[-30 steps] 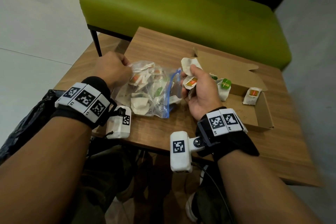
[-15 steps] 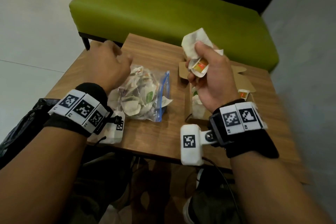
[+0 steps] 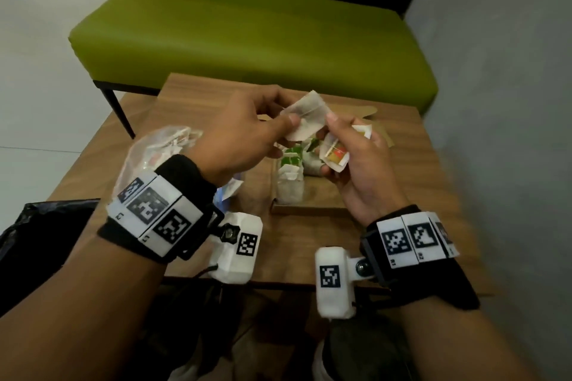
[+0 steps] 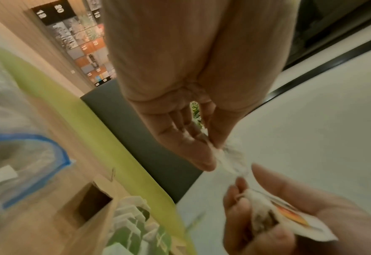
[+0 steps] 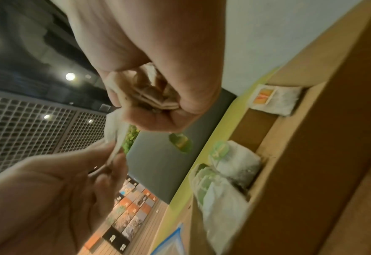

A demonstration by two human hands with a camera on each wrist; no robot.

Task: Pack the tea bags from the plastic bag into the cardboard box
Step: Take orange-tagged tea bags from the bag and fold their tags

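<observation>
Above the open cardboard box [image 3: 305, 210], my left hand [image 3: 289, 117] pinches a white tea bag [image 3: 305, 120] by its left side. The right hand [image 3: 339, 136] touches that bag's right edge and grips other tea bags, one with an orange tag [image 3: 335, 157]. In the left wrist view the left hand [image 4: 213, 155] pinches the bag [image 4: 226, 160] and the right hand [image 4: 267, 215] clutches the orange-tagged one [image 4: 289, 217]. Several tea bags with green tags [image 3: 291, 164] stand inside the box [image 5: 311, 155]. The plastic bag [image 3: 154, 151] of tea bags lies to the left.
The small wooden table [image 3: 402, 182] has its front edge near my wrists. A green bench [image 3: 247, 28] stands behind it. A grey wall [image 3: 510, 102] is on the right. Something black [image 3: 46, 226] sits by my left forearm.
My left hand left the plastic bag and moved right to the right hand, taking hold of the white tea bag. The right hand stays over the box.
</observation>
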